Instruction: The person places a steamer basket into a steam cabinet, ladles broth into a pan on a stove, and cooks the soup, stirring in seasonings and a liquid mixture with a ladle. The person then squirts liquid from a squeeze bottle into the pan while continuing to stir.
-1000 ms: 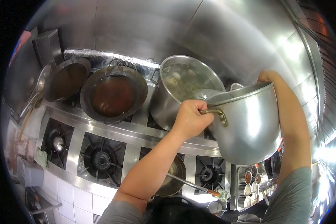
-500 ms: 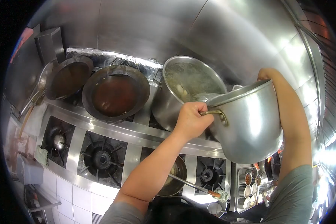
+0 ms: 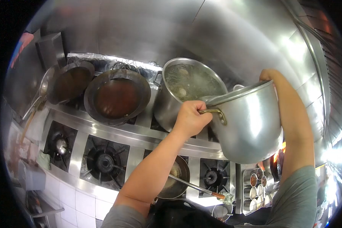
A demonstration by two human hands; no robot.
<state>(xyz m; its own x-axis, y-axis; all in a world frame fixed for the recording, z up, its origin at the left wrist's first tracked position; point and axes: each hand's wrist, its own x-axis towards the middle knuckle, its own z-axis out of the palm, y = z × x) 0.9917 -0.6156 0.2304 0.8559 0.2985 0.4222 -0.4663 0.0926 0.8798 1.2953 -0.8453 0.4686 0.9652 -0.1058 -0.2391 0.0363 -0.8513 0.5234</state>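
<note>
A large silver pot [image 3: 250,121] is tilted to the left, its rim against or just over the right side of a second tall pot [image 3: 167,108]. My left hand [image 3: 192,118] is closed around the brass-coloured side handle of the tilted pot. At the pot's far side my right hand [image 3: 269,75] grips it near the rim, with its fingers mostly hidden. Clear liquid shows at the tilted pot's lip. Cloudy, steaming broth [image 3: 190,81] with pale pieces in it fills the second pot.
Two dark woks [image 3: 117,97] [image 3: 71,81] with dark liquid stand at the back left. Burners [image 3: 104,162] line the front, and a pan [image 3: 178,176] with a long-handled ladle [image 3: 195,186] sits among them. Small seasoning containers [image 3: 253,192] stand at the lower right, near flames.
The tilted pot and both hands have shifted slightly left and up in view. Less liquid shows at its lip, and the pale pieces in the broth have moved.
</note>
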